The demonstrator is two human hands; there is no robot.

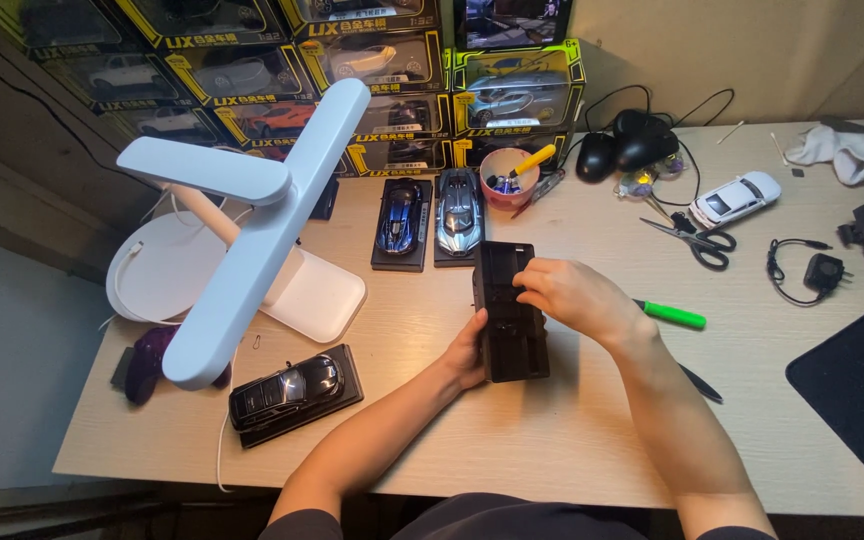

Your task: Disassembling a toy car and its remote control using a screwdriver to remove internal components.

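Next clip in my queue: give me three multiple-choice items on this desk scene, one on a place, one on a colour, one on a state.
1. Where do the scissors lie?
A. right of the black base
B. under the lamp
C. in the pink cup

2. What colour is the loose model car near the scissors?
A. red
B. white
C. green

3. How is the black base held?
A. lying untouched
B. in one hand only
C. between both hands

Answers:
1. A, they lie on the table to its right.
2. B, its body is white.
3. C, the left hand grips its lower left edge and the right hand rests fingers on top.
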